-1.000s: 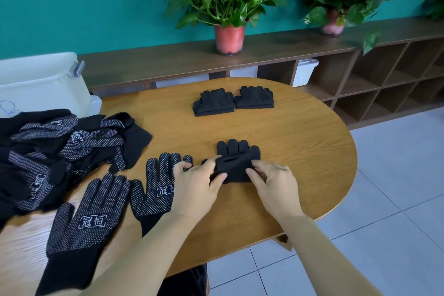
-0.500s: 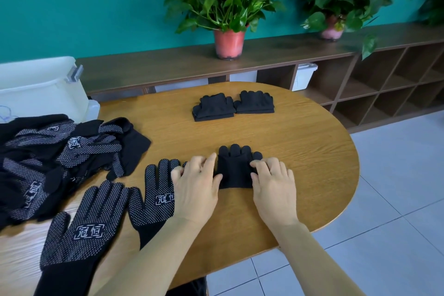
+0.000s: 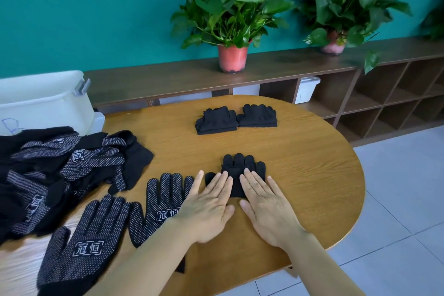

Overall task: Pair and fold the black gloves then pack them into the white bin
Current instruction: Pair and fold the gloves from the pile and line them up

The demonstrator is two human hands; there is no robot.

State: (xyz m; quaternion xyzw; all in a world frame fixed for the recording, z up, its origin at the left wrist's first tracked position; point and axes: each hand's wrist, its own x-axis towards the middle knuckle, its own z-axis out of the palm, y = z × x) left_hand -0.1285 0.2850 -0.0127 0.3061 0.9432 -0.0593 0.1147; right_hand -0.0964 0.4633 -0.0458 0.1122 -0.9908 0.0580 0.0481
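The left hand (image 3: 206,202) and right hand (image 3: 266,202) press flat on the folded pair (image 3: 240,168) near the front of the worktop (image 3: 300,163), each grip wide, fingers straight, clasping nothing. Folding looks done; next it wants lifting beside the two done pairs (image 3: 236,119), or into the bin (image 3: 45,101).

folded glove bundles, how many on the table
3. Two lie side by side at the table's far side, the left bundle and the right bundle. The third bundle lies under the left hand and right hand. The white bin's inside is hidden.
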